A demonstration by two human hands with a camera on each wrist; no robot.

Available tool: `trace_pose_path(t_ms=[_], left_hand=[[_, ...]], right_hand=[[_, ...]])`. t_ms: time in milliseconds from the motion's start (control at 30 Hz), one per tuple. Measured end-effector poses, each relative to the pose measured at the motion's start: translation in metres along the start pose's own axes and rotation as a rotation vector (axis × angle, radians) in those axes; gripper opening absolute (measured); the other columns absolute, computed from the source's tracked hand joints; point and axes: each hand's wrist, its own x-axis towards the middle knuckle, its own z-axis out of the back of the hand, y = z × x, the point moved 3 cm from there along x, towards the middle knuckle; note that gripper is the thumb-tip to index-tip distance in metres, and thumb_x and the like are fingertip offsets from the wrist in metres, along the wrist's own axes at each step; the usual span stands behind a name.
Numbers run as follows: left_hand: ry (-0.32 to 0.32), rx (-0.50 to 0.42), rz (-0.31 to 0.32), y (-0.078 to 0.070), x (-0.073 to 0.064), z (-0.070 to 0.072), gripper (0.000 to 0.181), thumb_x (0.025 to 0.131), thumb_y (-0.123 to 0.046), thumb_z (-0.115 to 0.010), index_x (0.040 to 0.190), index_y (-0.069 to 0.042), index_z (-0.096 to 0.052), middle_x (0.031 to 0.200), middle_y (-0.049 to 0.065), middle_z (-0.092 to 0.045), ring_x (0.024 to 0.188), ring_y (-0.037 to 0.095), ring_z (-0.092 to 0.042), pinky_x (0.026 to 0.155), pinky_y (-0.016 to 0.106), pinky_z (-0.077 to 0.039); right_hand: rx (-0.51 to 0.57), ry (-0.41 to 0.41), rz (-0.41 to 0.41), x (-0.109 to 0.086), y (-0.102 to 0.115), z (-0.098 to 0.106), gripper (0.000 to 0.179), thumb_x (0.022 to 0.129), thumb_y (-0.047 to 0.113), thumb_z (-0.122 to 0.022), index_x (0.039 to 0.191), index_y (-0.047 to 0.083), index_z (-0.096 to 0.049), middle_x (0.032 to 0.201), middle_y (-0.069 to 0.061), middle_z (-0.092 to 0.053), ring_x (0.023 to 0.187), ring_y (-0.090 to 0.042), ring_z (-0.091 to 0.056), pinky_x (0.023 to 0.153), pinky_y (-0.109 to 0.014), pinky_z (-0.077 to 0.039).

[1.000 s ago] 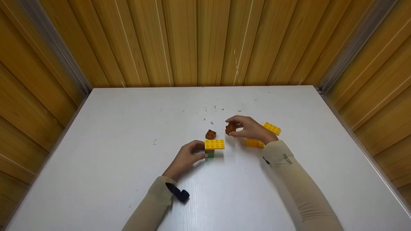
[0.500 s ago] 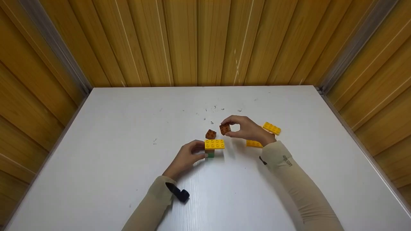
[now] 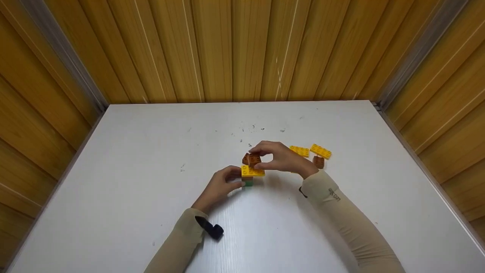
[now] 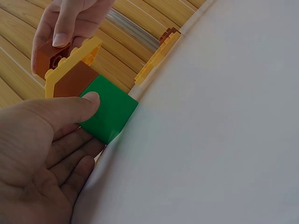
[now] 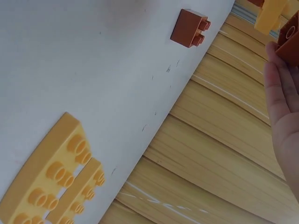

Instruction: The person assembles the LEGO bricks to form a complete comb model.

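On the bench [image 3: 151, 151], left hand [image 3: 218, 185] grips the stack [image 4: 76, 81] by its green base [image 4: 111, 107]. Right hand [image 3: 283, 157] has just come in over the stack's yellow plate [image 3: 249, 172], pinching a brown brick [image 3: 254, 159]; the brick is thus brought up to the stack, though contact is hard to judge.

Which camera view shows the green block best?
The left wrist view: the green block appears large, partly covered by the left hand. The head view shows it small, the right wrist view not at all.
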Motion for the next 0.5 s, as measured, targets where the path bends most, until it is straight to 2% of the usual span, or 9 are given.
trace_pose_path(t_ms=[133, 300, 500], left_hand=[[-0.001, -0.008, -0.004, 0.001, 0.0, 0.0, 0.036, 0.087, -0.021, -0.072, 0.121, -0.016, -0.06, 0.122, 0.002, -0.066, 0.114, 0.018, -0.061, 0.103, 0.038, -0.046], [0.001, -0.014, -0.021, 0.0, 0.0, 0.0, 0.037, 0.086, -0.019, -0.072, 0.121, -0.014, -0.06, 0.121, 0.003, -0.066, 0.114, 0.018, -0.061, 0.102, 0.037, -0.047], [-0.001, -0.008, -0.036, 0.0, 0.0, 0.001, 0.039, 0.086, -0.017, -0.072, 0.123, -0.013, -0.06, 0.122, 0.003, -0.065, 0.116, 0.019, -0.06, 0.103, 0.037, -0.046]], right_hand=[[0.0, 0.018, 0.03, 0.003, 0.004, -0.007, 0.036, 0.088, 0.02, -0.07, 0.121, 0.007, -0.064, 0.115, -0.002, -0.065, 0.106, -0.016, -0.059, 0.096, -0.041, -0.052], [0.005, 0.042, 0.043, 0.004, 0.007, -0.013, 0.036, 0.088, 0.017, -0.07, 0.121, 0.006, -0.064, 0.112, -0.004, -0.064, 0.103, -0.016, -0.06, 0.092, -0.047, -0.052], [0.001, 0.05, 0.077, 0.005, 0.008, -0.016, 0.038, 0.087, 0.014, -0.071, 0.122, 0.003, -0.062, 0.112, -0.007, -0.064, 0.102, -0.018, -0.061, 0.09, -0.049, -0.053]])
